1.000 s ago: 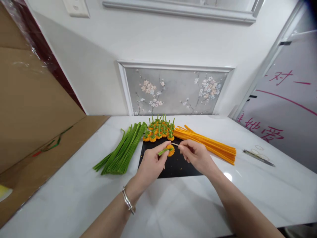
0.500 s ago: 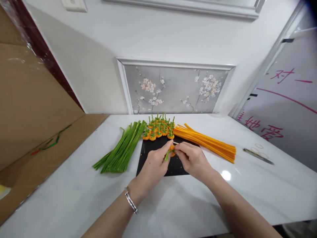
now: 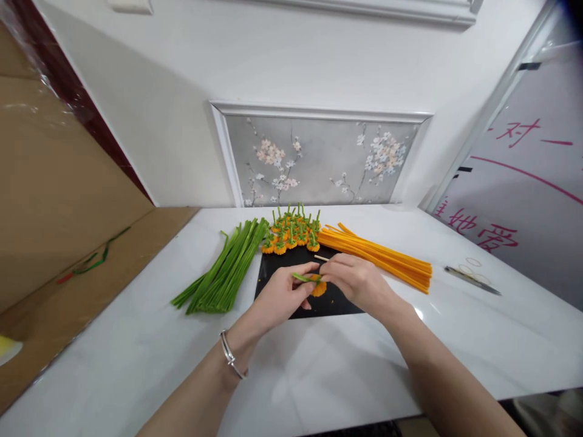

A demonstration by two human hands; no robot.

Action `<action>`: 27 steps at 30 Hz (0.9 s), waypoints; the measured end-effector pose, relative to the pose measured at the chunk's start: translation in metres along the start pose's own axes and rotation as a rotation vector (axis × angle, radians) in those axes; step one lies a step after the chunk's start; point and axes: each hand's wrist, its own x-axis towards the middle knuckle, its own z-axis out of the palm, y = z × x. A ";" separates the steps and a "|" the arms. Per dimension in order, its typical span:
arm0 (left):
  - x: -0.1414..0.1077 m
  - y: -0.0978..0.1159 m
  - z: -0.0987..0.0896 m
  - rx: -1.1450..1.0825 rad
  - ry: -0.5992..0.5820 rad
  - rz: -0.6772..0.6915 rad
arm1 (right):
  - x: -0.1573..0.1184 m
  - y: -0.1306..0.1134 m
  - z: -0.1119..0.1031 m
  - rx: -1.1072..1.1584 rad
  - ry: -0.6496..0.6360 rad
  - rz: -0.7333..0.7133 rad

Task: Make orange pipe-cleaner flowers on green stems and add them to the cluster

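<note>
Between my hands, over a black mat [image 3: 277,273], is an orange piece [image 3: 319,287] with a green stem [image 3: 301,277] pointing left. My left hand [image 3: 281,295] pinches it from the left, thumb and fingers at the stem. My right hand [image 3: 357,282] is closed at the piece's right side, its fingertips on the green part. A thin pale stick [image 3: 321,258] pokes out left from my right hand. Behind the hands stand several orange pieces with upright green stems [image 3: 292,233].
Green fuzzy stems [image 3: 225,270] lie in a bundle on the left of the white table [image 3: 136,364], orange ones [image 3: 382,258] on the right. Tweezers [image 3: 473,280] and thin rings lie farther right. Cardboard [image 3: 104,273] borders the left side.
The orange piece has turned so its round face shows below my fingers, and its stem now points left. My left hand has shifted slightly left, its fingers more extended.
</note>
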 end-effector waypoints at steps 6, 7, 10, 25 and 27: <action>-0.001 0.005 0.006 -0.209 0.152 -0.084 | 0.000 0.000 0.003 0.265 0.137 0.252; -0.001 0.005 0.006 -0.215 0.164 -0.085 | 0.001 -0.002 0.003 0.282 0.129 0.256; 0.000 0.003 0.008 -0.207 0.164 -0.081 | 0.003 -0.008 0.003 0.315 0.118 0.263; 0.004 -0.003 0.010 -0.560 0.223 -0.078 | 0.004 -0.015 0.013 0.530 0.178 0.518; 0.005 -0.006 0.010 -0.538 0.275 -0.028 | 0.005 -0.023 0.016 0.601 0.091 0.515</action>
